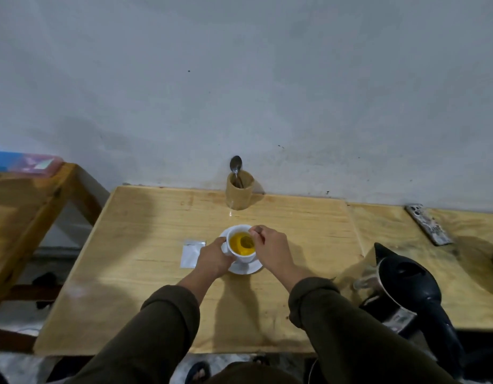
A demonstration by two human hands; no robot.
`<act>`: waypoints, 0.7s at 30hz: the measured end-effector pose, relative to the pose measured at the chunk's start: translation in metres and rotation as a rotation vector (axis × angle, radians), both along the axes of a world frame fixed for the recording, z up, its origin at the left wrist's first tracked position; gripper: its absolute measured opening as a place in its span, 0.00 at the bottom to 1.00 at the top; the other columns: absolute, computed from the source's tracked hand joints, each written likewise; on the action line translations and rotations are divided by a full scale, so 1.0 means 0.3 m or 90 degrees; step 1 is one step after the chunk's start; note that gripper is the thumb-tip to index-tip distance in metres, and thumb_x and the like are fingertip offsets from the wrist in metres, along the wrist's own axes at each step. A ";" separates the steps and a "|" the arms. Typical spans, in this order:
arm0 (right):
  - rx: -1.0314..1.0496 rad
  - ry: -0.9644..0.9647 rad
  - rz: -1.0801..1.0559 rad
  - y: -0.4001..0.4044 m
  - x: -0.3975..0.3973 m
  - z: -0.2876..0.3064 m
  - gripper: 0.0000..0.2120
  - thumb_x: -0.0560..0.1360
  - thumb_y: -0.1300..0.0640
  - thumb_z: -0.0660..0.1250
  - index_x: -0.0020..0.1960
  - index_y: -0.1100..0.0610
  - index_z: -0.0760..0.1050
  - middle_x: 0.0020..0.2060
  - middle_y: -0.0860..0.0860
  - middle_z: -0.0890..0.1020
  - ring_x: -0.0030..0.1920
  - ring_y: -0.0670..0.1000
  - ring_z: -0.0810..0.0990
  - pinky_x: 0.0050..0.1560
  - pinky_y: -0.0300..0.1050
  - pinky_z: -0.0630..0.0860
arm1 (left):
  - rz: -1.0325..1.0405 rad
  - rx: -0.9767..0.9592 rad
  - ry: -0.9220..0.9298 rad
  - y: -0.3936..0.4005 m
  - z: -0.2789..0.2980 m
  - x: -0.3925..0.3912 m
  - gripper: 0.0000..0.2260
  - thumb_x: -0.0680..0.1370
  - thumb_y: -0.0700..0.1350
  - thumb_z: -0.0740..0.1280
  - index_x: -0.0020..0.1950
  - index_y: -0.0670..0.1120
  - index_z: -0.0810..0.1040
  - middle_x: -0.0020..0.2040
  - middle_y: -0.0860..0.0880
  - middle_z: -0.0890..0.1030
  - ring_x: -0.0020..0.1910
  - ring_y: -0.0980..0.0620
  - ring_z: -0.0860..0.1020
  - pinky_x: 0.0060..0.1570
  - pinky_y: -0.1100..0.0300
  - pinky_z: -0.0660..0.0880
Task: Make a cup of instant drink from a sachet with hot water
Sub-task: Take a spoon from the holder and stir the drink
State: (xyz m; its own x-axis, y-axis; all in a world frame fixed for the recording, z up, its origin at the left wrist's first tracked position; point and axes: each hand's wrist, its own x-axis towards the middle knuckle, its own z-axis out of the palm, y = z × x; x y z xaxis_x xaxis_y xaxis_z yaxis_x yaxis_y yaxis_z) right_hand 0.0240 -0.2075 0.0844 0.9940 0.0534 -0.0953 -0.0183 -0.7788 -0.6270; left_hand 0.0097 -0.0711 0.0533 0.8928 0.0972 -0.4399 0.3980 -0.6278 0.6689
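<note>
Pale wooden tabletop (162,286) pushed against a grey wall. Black electric kettle (406,289) standing at the right edge, well apart from the cup, lid closed. Round bamboo holder (239,194) at the back by the wall, one metal spoon (235,165) upright in it. White saucer (246,268) mid-table, bearing a white ceramic cup (241,257) filled with yellow liquid. Left hand (214,257) clasped round the cup's left side, steadying it on the saucer. Right hand (273,252) poised above the rim, thumb and forefinger pinched together, apparently on the string or tag of a dark tea bag (247,241) floating in the drink; the string itself too fine to make out. Torn silver sachet (192,253) lying flat just left of the saucer, partly behind the left hand.

Steeping likely the step in hand. Risks from here: hot liquid slopping over the rim through a brisk dunk or a nudge from the steadying hand; drips across the wood on lifting the bag out; scalded fingertips so close to the surface.
</note>
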 end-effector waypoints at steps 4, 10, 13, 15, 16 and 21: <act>0.006 0.040 -0.009 -0.007 0.021 -0.010 0.13 0.79 0.55 0.59 0.57 0.58 0.80 0.54 0.56 0.84 0.55 0.55 0.80 0.57 0.44 0.73 | 0.018 0.000 0.001 -0.006 0.002 -0.004 0.20 0.75 0.45 0.66 0.67 0.47 0.71 0.65 0.45 0.78 0.63 0.44 0.75 0.59 0.57 0.71; 0.033 0.095 0.015 -0.002 0.041 -0.010 0.14 0.79 0.54 0.61 0.52 0.61 0.81 0.48 0.58 0.85 0.51 0.57 0.82 0.58 0.48 0.76 | 0.036 -0.010 0.009 -0.013 0.008 -0.007 0.23 0.75 0.45 0.67 0.69 0.48 0.70 0.66 0.44 0.77 0.64 0.44 0.74 0.60 0.56 0.70; 0.013 0.088 0.033 -0.009 0.054 -0.008 0.15 0.78 0.54 0.60 0.49 0.63 0.80 0.47 0.60 0.85 0.50 0.59 0.81 0.56 0.52 0.76 | 0.046 -0.005 0.014 -0.017 0.007 -0.008 0.24 0.74 0.45 0.68 0.70 0.48 0.69 0.66 0.44 0.77 0.64 0.43 0.75 0.60 0.55 0.71; -0.033 0.065 0.054 -0.016 0.060 -0.002 0.15 0.79 0.55 0.58 0.50 0.64 0.79 0.48 0.60 0.84 0.51 0.59 0.80 0.55 0.51 0.76 | 0.047 -0.002 0.009 -0.021 0.008 -0.008 0.24 0.75 0.46 0.68 0.70 0.48 0.69 0.66 0.44 0.76 0.64 0.43 0.74 0.61 0.55 0.71; -0.053 0.051 0.061 -0.019 0.062 0.000 0.14 0.80 0.55 0.58 0.51 0.63 0.79 0.48 0.60 0.83 0.51 0.59 0.80 0.54 0.51 0.76 | 0.048 -0.003 0.007 -0.023 0.009 -0.009 0.23 0.75 0.47 0.68 0.70 0.48 0.69 0.66 0.44 0.76 0.64 0.43 0.74 0.61 0.54 0.71; -0.052 0.008 0.059 -0.023 0.061 -0.001 0.14 0.80 0.58 0.57 0.55 0.59 0.81 0.52 0.57 0.84 0.53 0.57 0.80 0.55 0.46 0.74 | 0.053 0.000 0.002 -0.025 0.005 -0.014 0.23 0.76 0.46 0.66 0.71 0.47 0.68 0.65 0.42 0.77 0.64 0.42 0.74 0.60 0.54 0.72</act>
State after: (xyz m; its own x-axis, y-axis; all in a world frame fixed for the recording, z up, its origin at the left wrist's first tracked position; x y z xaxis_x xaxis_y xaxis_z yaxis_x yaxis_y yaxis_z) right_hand 0.0423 -0.2143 0.0841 0.9838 0.1370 -0.1161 0.0488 -0.8259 -0.5617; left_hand 0.0053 -0.0785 0.0548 0.8804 0.1712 -0.4422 0.4505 -0.5926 0.6677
